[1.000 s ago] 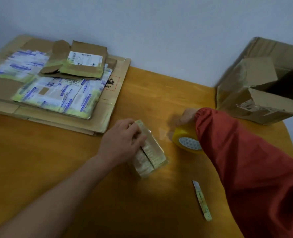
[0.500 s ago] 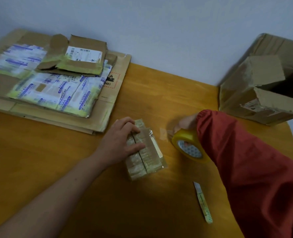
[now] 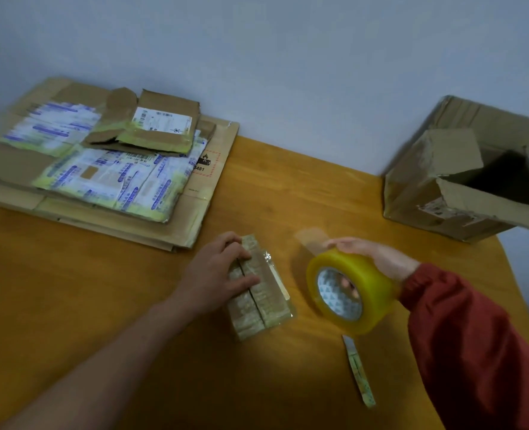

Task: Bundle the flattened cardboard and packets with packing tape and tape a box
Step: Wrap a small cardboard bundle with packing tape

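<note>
We look down on a wooden desk (image 3: 288,187) against a wall. At its far left lies the stack of flattened cardboard (image 3: 201,212) with printed packets (image 3: 108,178) on top. At the far right stands 1 open box (image 3: 427,193). Our right grip (image 3: 370,252) clasps the yellow tape roll (image 3: 373,277), which stands on edge. Its fingers (image 3: 347,283) pass through the core, and a loose tape end juts away from us. Just left of the roll, our left grip (image 3: 213,274) holds a small taped bundle (image 3: 266,293) lying flat, fingers curled over its far end and thumb across its top. 1 knife (image 3: 358,370) lies nearer us than the roll.
</note>
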